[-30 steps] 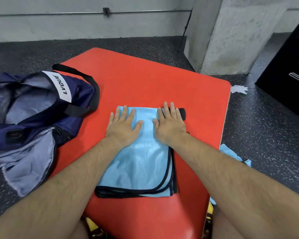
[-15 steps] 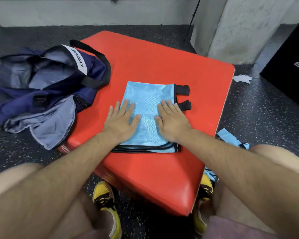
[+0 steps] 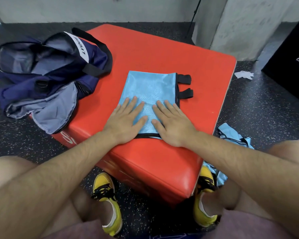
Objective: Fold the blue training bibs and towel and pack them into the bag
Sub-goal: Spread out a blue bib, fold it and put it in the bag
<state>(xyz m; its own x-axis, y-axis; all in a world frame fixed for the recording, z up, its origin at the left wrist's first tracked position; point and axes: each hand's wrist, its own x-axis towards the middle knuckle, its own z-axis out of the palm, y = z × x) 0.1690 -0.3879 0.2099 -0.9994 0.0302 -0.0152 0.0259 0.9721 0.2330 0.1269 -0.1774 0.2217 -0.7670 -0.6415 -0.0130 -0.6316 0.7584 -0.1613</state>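
My left hand [image 3: 123, 122] and right hand [image 3: 171, 125] lie flat, fingers straight and spread, pressing the near end of the folded bib [image 3: 149, 88] on the red pad [image 3: 154, 52]. Two black straps [image 3: 185, 87] stick out at its right edge. The open bag [image 3: 47, 66] slumps over the pad's left corner. More blue cloth [image 3: 231, 137] lies on the floor by my right knee.
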